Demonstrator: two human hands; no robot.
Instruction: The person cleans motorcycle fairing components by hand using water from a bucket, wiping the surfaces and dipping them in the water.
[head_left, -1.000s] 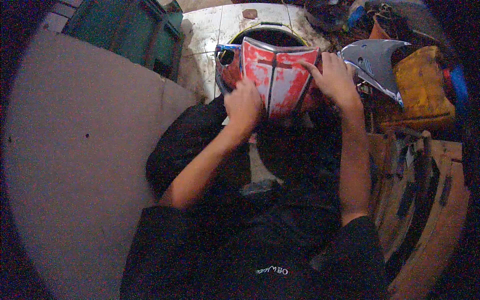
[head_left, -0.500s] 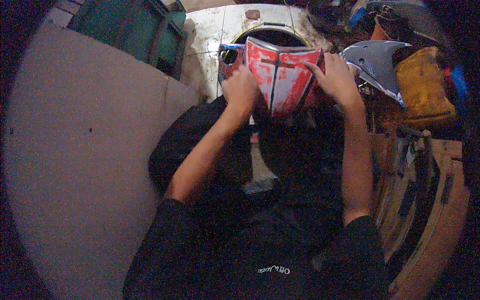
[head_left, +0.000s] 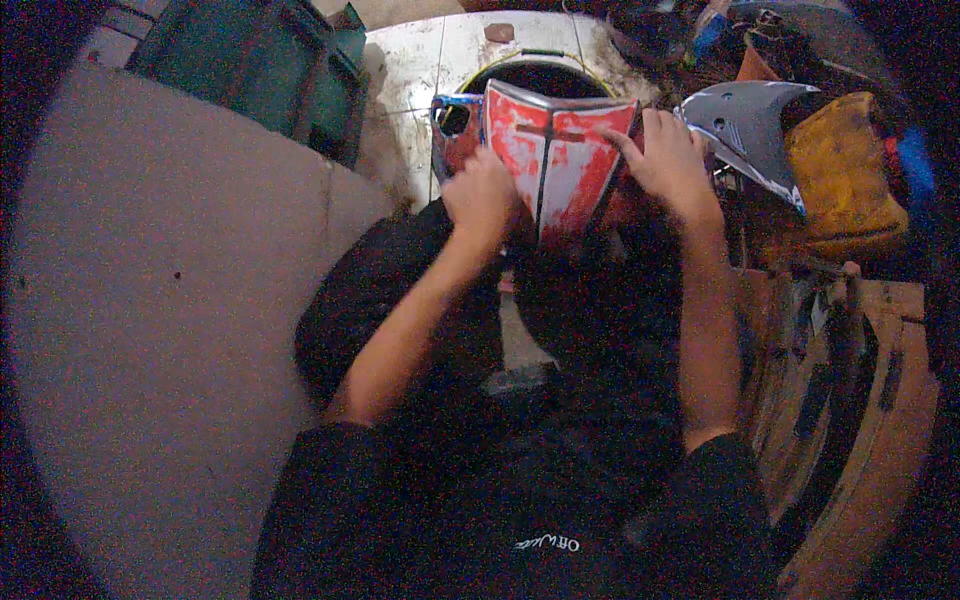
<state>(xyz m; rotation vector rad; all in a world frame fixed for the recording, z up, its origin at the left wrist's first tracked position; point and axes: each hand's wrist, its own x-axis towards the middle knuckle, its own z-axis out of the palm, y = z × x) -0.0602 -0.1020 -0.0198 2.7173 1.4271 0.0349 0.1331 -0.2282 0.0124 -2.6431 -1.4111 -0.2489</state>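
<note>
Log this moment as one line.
left hand: at panel, left side, grip blurred | right hand: holds right edge, thumb on face | panel: patchy red-white | to right: grey part, yellow container

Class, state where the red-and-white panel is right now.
In the head view, the red-and-white panel is above and right of centre, between the left hand and right hand, just below the round black tub.

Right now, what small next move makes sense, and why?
Perhaps slide the left grip lightly across the red-and-white panel: it sits at the panel's left edge, the right grip holds the other edge, and patchy red shows beside pale areas.
</note>
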